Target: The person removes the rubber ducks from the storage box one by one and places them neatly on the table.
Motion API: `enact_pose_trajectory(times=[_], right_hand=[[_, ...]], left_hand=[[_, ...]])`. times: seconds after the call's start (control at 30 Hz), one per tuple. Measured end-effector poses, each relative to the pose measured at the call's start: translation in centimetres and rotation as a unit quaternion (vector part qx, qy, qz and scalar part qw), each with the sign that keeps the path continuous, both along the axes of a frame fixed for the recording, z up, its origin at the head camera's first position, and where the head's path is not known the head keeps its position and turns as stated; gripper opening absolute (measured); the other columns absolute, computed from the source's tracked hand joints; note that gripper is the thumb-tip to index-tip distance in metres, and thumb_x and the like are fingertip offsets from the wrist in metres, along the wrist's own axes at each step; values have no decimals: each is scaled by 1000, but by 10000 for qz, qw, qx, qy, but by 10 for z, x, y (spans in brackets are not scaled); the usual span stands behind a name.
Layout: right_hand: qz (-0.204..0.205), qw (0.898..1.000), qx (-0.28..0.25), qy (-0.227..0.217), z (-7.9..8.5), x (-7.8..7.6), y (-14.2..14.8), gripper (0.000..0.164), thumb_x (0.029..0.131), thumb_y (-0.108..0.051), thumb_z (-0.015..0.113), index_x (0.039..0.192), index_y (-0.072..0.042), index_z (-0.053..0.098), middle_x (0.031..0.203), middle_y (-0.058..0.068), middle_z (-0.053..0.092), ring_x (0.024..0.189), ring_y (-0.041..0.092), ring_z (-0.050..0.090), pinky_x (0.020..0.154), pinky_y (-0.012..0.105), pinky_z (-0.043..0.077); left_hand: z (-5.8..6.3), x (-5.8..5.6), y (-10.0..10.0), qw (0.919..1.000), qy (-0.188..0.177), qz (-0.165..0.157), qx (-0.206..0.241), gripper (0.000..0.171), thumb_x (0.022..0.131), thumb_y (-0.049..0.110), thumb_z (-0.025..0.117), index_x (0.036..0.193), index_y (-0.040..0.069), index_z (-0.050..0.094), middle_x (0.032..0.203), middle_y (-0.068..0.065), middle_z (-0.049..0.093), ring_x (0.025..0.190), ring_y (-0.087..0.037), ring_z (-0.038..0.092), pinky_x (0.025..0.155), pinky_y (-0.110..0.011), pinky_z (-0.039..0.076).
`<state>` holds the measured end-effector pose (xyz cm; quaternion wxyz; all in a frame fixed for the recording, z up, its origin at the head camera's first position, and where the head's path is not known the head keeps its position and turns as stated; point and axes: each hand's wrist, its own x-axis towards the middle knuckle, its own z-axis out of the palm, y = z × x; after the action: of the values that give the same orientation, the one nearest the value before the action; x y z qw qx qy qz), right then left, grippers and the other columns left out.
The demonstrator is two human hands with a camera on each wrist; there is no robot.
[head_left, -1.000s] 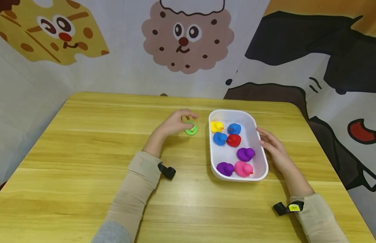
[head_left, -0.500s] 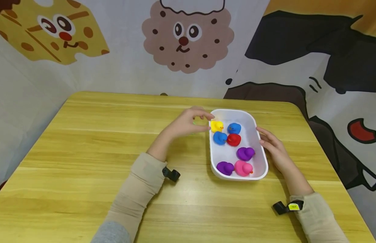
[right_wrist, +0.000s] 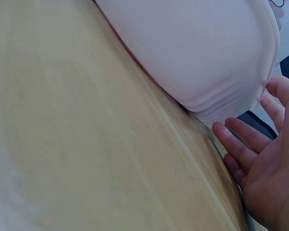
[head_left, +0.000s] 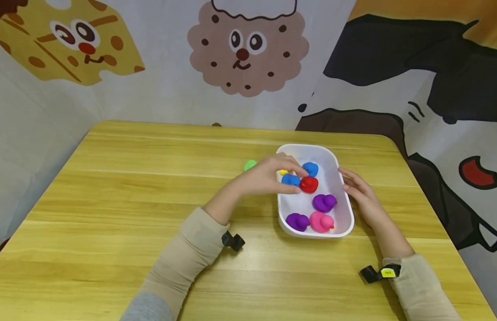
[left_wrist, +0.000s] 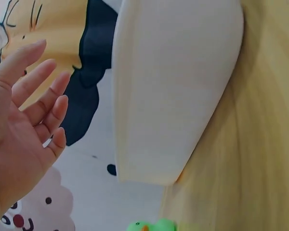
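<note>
In the head view, my left hand [head_left: 263, 176] hovers over the left side of a white plastic tray [head_left: 341, 218], thumb and fingers apart and nothing between them. Under and beside its fingertips are two blue rubber ducks [head_left: 310, 169], a red duck [head_left: 308, 184] and a partly hidden yellow duck [head_left: 283, 172]. My right hand [head_left: 362, 194] touches the tray's right side, its thumb and fingertips at the rim and fingers loosely bent in the right wrist view. A green duck [head_left: 250, 165] stands on the table left of the tray, partly behind my left hand.
Toward the tray's near end lie two purple ducks [head_left: 324, 203] and a pink duck [head_left: 321, 222]. The wooden table [head_left: 112, 200] meets a cartoon-printed cloth backdrop [head_left: 164, 89] at its far edge. Each wrist wears a small black camera [head_left: 233, 241].
My left hand has moved right from beside the green duck, across the tray's left rim, to above the ducks. The green duck stays on the table. My right hand has kept its place.
</note>
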<state>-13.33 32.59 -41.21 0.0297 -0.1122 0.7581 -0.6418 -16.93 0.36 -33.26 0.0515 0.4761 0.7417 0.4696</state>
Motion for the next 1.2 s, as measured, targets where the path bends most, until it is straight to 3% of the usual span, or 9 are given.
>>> enact_pose_trajectory(times=[0.07, 0.33, 0.53, 0.7, 0.97, 1.07, 1.2], right_hand=[[1, 10000, 12, 26, 0, 0, 0, 46, 100, -11, 48, 145, -12, 42, 123, -7, 56, 108, 7, 57, 85, 21, 47], [-13, 10000, 41, 30, 0, 0, 1, 46, 100, -11, 48, 145, -12, 42, 122, -7, 56, 107, 7, 58, 85, 20, 47], [10, 10000, 33, 37, 0, 0, 1, 45, 100, -11, 48, 145, -12, 42, 121, -7, 57, 107, 7, 57, 85, 20, 47], [15, 10000, 28, 46, 0, 0, 0, 45, 100, -11, 48, 145, -12, 42, 121, -6, 57, 107, 7, 57, 85, 20, 47], [0, 10000, -7, 76, 0, -1, 0, 45, 100, -10, 48, 145, -11, 43, 121, -7, 57, 107, 6, 57, 85, 19, 47], [19, 10000, -53, 54, -1, -1, 0, 45, 100, -9, 47, 145, -12, 42, 121, -8, 57, 108, 6, 57, 85, 20, 47], [31, 10000, -89, 2, -1, -1, 0, 45, 100, -10, 47, 145, -12, 42, 121, -7, 57, 108, 7, 57, 85, 21, 47]], left_hand=[[-1, 2, 4, 9999, -19, -136, -85, 36, 81, 20, 79, 113, 8, 70, 109, -1, 66, 104, -12, 50, 90, -28, 41], [-12, 8, 19, 9966, 96, -670, -474, 33, 83, 19, 77, 113, 6, 69, 111, 0, 64, 105, -8, 50, 95, -22, 36], [-19, 13, 28, 9899, -15, -1018, -985, 36, 84, 21, 75, 116, 5, 68, 108, -2, 64, 104, -18, 53, 92, -28, 39], [-24, 14, 33, 9863, 131, -997, -1308, 37, 84, 22, 75, 117, 7, 68, 107, -5, 65, 105, -19, 53, 92, -20, 32], [-28, 15, 37, 9808, 265, -1011, -1644, 36, 81, 18, 78, 114, 9, 70, 104, -3, 66, 102, -15, 54, 89, -17, 35], [-27, 15, 39, 9744, 478, -1014, -1950, 35, 80, 20, 79, 113, 12, 71, 101, 2, 67, 99, -11, 55, 86, -16, 36], [-27, 17, 42, 9596, 797, -888, -2549, 35, 78, 27, 81, 111, 20, 72, 98, 13, 66, 97, -7, 54, 82, -17, 36]])
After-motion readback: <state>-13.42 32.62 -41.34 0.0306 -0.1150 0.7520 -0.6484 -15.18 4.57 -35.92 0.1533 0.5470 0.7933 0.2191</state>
